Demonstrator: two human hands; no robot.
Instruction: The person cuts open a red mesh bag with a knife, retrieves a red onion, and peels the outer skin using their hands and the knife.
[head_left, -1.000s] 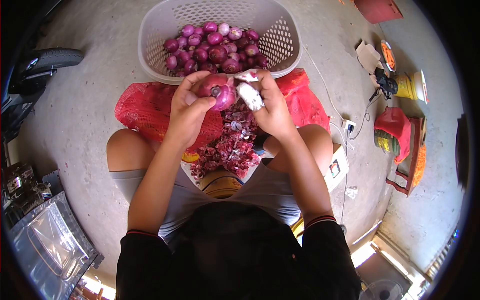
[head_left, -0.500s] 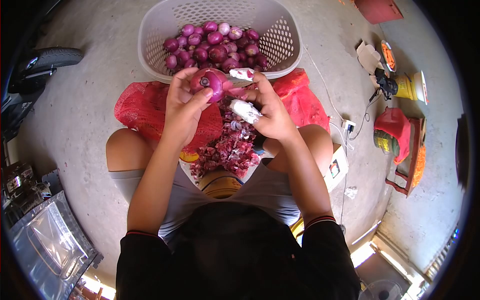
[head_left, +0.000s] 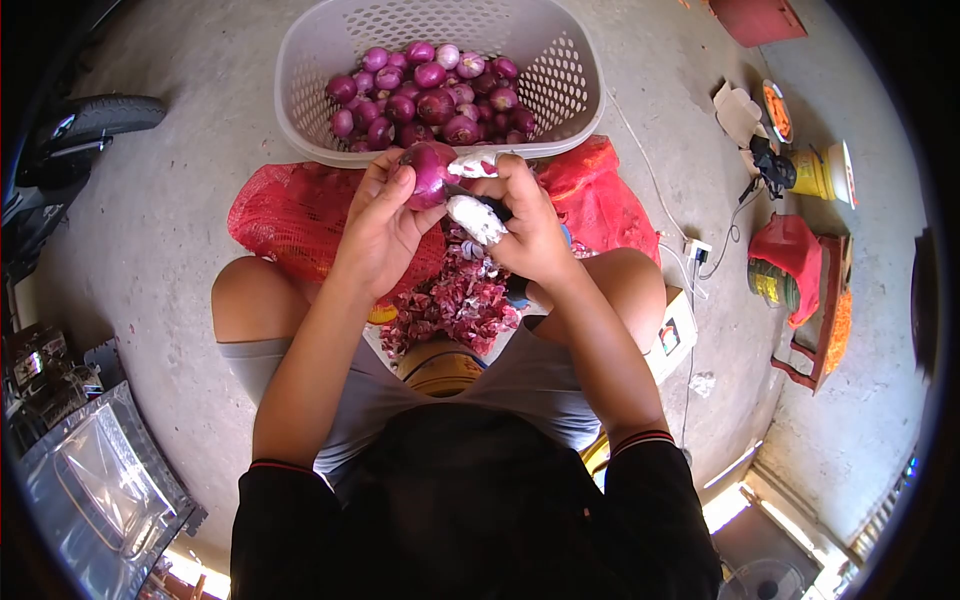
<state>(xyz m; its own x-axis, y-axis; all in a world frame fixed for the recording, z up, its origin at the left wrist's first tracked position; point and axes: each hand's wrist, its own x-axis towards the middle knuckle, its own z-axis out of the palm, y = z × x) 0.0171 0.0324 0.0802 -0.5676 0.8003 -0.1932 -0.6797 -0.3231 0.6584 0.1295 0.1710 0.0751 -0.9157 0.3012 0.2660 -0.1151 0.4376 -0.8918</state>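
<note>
A red onion (head_left: 428,176) with shiny purple skin is held up in front of me by my left hand (head_left: 383,215), its thumb and fingers closed around it. My right hand (head_left: 524,218) has white wrapping (head_left: 474,219) on its thumb and index finger, and it grips what looks like a small knife (head_left: 497,208). Only part of its black handle and a dark bit near the onion show. Both wrapped fingertips are against or very close to the onion's right side. Below the hands, between my legs, lies a pile of onion skins (head_left: 455,305).
A grey plastic basket (head_left: 592,100) full of red onions stands just beyond my hands. Red mesh sacks (head_left: 285,220) lie at both sides of the skins. On the right are a cable with a plug adapter (head_left: 697,250), a yellow bucket (head_left: 812,172) and a reddish stand (head_left: 832,310).
The onion has turned in my left hand and shifted slightly right. My right hand has moved left, closer to it. The loose strip of skin between the hands no longer shows.
</note>
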